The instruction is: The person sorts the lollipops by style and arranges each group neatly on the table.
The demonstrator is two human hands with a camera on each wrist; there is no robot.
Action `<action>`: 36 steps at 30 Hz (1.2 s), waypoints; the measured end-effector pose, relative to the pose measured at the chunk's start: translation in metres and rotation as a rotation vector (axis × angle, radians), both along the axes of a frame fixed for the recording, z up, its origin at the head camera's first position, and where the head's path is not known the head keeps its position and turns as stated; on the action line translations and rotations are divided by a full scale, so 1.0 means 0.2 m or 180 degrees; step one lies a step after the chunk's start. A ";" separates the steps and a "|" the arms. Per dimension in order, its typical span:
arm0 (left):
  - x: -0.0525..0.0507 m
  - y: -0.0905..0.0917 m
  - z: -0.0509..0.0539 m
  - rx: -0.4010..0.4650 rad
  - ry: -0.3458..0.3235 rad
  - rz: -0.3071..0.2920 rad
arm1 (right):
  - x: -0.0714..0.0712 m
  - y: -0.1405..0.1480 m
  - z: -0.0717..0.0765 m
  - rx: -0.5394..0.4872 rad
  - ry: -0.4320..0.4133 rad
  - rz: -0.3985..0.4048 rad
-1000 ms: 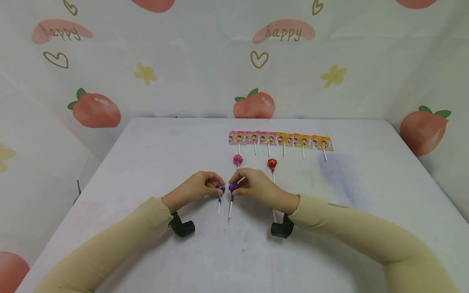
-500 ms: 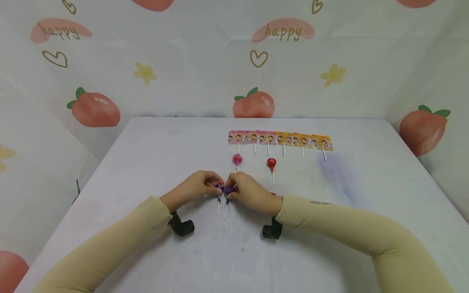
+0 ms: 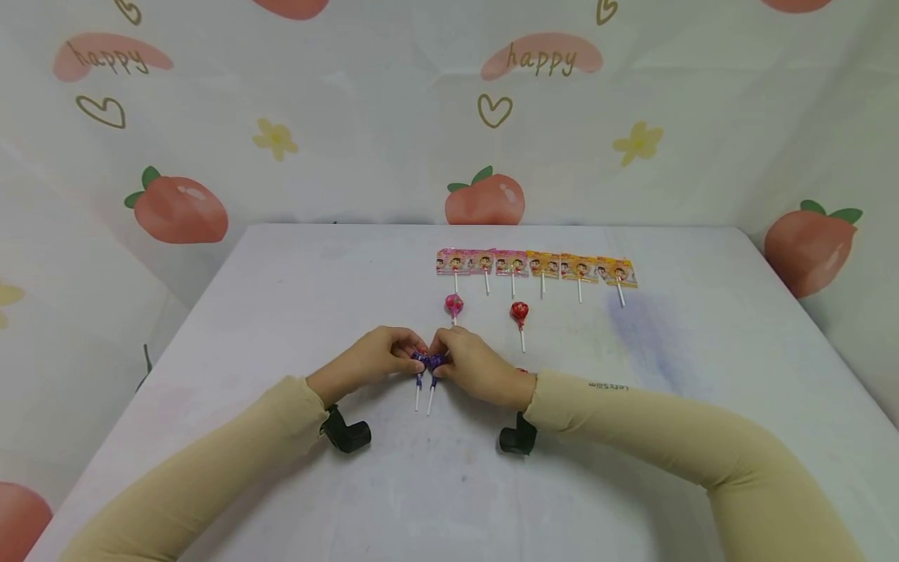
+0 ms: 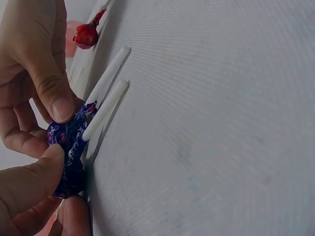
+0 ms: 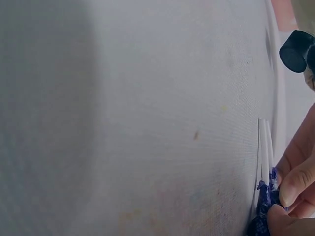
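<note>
Near the middle of the table, my left hand (image 3: 379,359) pinches a purple-wrapped lollipop (image 4: 73,177) by its head. A second purple-wrapped lollipop (image 4: 58,132) is pinched between the thumb and fingers of my right hand (image 3: 481,367). The two wrapped heads touch side by side. Their white sticks point toward the table's near side, slightly apart at the ends. Just beyond my right hand lies a pink lollipop (image 3: 454,304), its stick partly hidden by that hand. A red lollipop (image 3: 520,312) lies to the right; another red one is mostly covered by my right wrist.
Several flat-packed lollipops in pink wrappers (image 3: 512,263) and yellow wrappers (image 3: 579,268) lie in a row toward the back of the white table (image 3: 435,499). Behind it hangs a cloth printed with peaches (image 3: 486,199). A black wrist camera (image 3: 347,433) sits under my left wrist.
My right hand has moved left with its purple lollipop, bringing it against the one in my left hand. More of the upper red lollipop's stick now shows. The left hand has stayed nearly still.
</note>
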State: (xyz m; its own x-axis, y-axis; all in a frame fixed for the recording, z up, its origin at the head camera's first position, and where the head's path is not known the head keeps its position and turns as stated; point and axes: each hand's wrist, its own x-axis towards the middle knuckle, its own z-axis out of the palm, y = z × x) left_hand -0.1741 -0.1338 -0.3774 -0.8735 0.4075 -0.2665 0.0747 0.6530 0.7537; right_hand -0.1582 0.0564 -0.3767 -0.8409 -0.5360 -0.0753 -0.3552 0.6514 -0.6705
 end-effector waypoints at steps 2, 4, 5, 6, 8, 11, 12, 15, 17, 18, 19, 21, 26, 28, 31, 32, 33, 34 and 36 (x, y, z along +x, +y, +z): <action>0.00 0.00 0.00 0.0001 0.0007 -0.0012 | 0.00 0.00 0.00 0.0000 -0.0004 -0.0004; 0.00 0.00 0.00 -0.0005 0.0006 -0.0012 | 0.00 0.00 0.00 -0.0006 -0.0026 -0.0017; 0.00 0.00 0.00 -0.0008 0.0005 -0.0012 | 0.00 0.00 0.00 -0.0004 -0.0031 -0.0021; 0.00 0.00 0.00 -0.0016 0.0002 -0.0011 | 0.00 0.00 0.00 -0.0005 -0.0034 -0.0022; 0.00 0.00 0.01 -0.0024 0.0004 -0.0005 | 0.00 0.00 0.00 -0.0008 -0.0035 -0.0023; 0.00 0.00 0.00 -0.0032 -0.0008 0.0003 | 0.00 0.00 0.01 -0.0028 -0.0041 0.0000; 0.00 0.00 0.00 -0.0030 -0.0007 0.0001 | 0.00 0.00 0.01 -0.0036 -0.0041 0.0004; 0.00 0.00 0.00 -0.0022 -0.0005 -0.0001 | 0.00 0.01 0.03 -0.0053 -0.0065 -0.0023; 0.00 0.00 0.00 -0.0028 -0.0012 -0.0001 | 0.00 0.02 0.05 -0.0092 -0.0116 -0.0063; 0.00 0.00 0.00 -0.0027 -0.0016 -0.0009 | -0.01 0.03 0.06 -0.0124 -0.0139 -0.0085; 0.00 0.00 -0.01 -0.0026 -0.0024 -0.0010 | -0.01 0.04 0.08 -0.0165 -0.0164 -0.0100; -0.01 0.00 0.00 -0.0042 -0.0045 -0.0006 | -0.01 0.08 0.12 -0.0277 -0.0193 -0.0100; -0.01 0.00 0.00 -0.0079 -0.0076 0.0029 | -0.01 0.20 0.25 -0.0594 -0.0194 -0.0060; -0.01 0.00 0.00 -0.0095 -0.0076 0.0030 | -0.01 0.25 0.29 -0.0686 -0.0228 -0.0079; 0.00 0.00 0.01 -0.0123 -0.0086 0.0032 | -0.01 0.33 0.33 -0.0763 -0.0274 -0.0096; 0.00 0.00 0.01 -0.0127 -0.0101 0.0053 | 0.00 0.35 0.33 -0.0801 -0.0288 -0.0085; 0.00 0.00 0.01 -0.0130 -0.0100 0.0046 | 0.00 0.38 0.32 -0.0814 -0.0292 -0.0067; 0.00 0.00 0.01 -0.0129 -0.0116 0.0065 | 0.00 0.40 0.31 -0.0812 -0.0285 -0.0041; 0.00 0.01 0.01 -0.0128 -0.0126 0.0079 | 0.01 0.44 0.28 -0.0794 -0.0292 0.0025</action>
